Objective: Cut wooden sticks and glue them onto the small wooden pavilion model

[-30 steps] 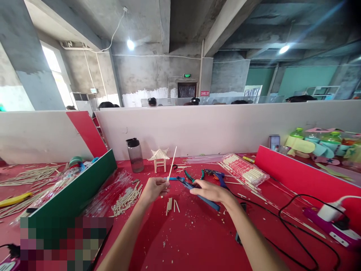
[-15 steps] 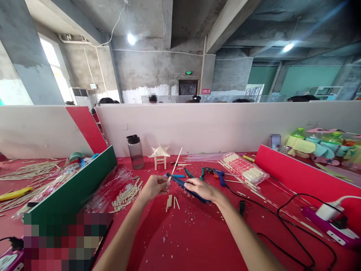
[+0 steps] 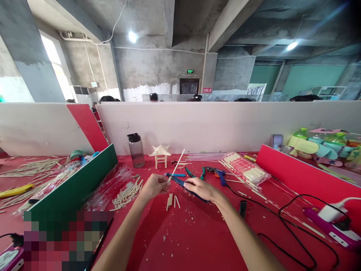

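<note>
My left hand (image 3: 156, 187) pinches a thin wooden stick (image 3: 178, 164) near its lower end; the stick leans up and to the right. In my right hand (image 3: 200, 189) is a dark blue cutting tool (image 3: 178, 181), its handles wrapped by my fingers. The tool's jaws meet the stick just above my left fingertips; whether they are closed on it I cannot tell. Below my hands lie several short cut sticks (image 3: 170, 201) on the red tabletop (image 3: 180, 241). Behind them stands a small pavilion model (image 3: 160, 155) made of sticks.
A water bottle (image 3: 135, 150) stands at the back left. A pile of short sticks (image 3: 128, 195) lies left of my hands. Green-handled pliers (image 3: 202, 173), a glue gun (image 3: 218, 175) with its cord and bagged sticks (image 3: 248, 168) lie to the right. A green divider (image 3: 76, 178) borders the left.
The view has shifted slightly. The stick's upper end tilts a little further right. Both hands keep their grips.
</note>
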Demonstrator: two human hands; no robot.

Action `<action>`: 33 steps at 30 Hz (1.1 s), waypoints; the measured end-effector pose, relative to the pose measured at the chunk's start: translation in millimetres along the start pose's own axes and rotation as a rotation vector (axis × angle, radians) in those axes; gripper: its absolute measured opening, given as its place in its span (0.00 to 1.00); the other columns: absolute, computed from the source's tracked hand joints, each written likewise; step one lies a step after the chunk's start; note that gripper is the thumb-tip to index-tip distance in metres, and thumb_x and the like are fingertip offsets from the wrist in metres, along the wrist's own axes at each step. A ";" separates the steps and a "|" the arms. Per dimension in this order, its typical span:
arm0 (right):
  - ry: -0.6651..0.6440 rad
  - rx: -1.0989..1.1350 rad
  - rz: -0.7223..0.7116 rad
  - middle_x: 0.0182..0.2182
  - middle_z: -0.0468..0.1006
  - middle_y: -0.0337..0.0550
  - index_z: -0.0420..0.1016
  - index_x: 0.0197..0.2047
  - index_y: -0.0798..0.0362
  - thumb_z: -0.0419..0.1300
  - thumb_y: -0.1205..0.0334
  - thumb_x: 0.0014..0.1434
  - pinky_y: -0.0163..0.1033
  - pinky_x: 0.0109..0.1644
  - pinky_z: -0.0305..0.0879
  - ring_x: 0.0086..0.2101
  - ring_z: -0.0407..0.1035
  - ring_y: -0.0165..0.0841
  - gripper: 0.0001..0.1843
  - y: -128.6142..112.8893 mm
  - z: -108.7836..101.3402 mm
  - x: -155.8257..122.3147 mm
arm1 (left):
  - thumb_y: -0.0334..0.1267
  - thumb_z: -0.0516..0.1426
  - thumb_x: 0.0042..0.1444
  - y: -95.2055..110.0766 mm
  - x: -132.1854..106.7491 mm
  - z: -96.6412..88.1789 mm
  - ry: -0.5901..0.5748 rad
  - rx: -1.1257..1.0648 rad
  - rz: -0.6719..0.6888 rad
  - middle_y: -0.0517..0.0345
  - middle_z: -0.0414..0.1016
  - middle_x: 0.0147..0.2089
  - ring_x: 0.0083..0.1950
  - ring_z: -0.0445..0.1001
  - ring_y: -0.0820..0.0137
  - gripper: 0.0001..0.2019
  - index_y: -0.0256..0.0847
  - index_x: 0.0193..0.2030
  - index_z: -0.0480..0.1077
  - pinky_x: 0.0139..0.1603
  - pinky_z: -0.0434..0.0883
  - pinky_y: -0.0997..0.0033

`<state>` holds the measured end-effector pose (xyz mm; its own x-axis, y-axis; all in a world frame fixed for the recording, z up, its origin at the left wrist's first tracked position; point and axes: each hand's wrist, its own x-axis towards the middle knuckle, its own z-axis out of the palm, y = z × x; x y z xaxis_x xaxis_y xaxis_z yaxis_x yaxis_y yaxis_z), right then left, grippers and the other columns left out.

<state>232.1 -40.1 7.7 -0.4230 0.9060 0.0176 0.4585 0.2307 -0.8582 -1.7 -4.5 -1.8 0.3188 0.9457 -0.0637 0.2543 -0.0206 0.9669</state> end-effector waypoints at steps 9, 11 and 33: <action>0.002 -0.016 -0.007 0.26 0.75 0.40 0.71 0.31 0.55 0.51 0.49 0.64 0.35 0.33 0.60 0.28 0.68 0.32 0.19 5.6 4.6 3.3 | 0.45 0.63 0.46 1.1 -0.8 0.8 0.026 0.089 0.026 0.57 0.75 0.24 0.27 0.76 0.70 0.13 0.35 0.27 0.73 0.31 0.74 0.73; -0.001 0.009 -0.011 0.27 0.75 0.41 0.71 0.31 0.55 0.51 0.50 0.64 0.35 0.33 0.61 0.28 0.69 0.32 0.19 7.1 6.7 4.7 | 0.45 0.63 0.47 0.0 -0.6 0.6 0.034 0.113 0.044 0.56 0.75 0.25 0.28 0.77 0.69 0.13 0.35 0.27 0.73 0.32 0.74 0.72; 0.174 -0.396 0.024 0.23 0.75 0.42 0.70 0.28 0.53 0.44 0.48 0.69 0.34 0.30 0.51 0.25 0.68 0.32 0.25 -8.5 29.6 2.8 | 0.50 0.59 0.47 -6.8 -0.7 -6.2 0.100 0.366 0.117 0.55 0.77 0.24 0.28 0.78 0.65 0.16 0.38 0.25 0.75 0.29 0.70 0.73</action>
<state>203.9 -50.1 -0.1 -0.2862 0.9512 0.1155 0.7454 0.2967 -0.5969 -9.3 -3.0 -6.8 0.2789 0.9567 0.0837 0.5361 -0.2274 0.8129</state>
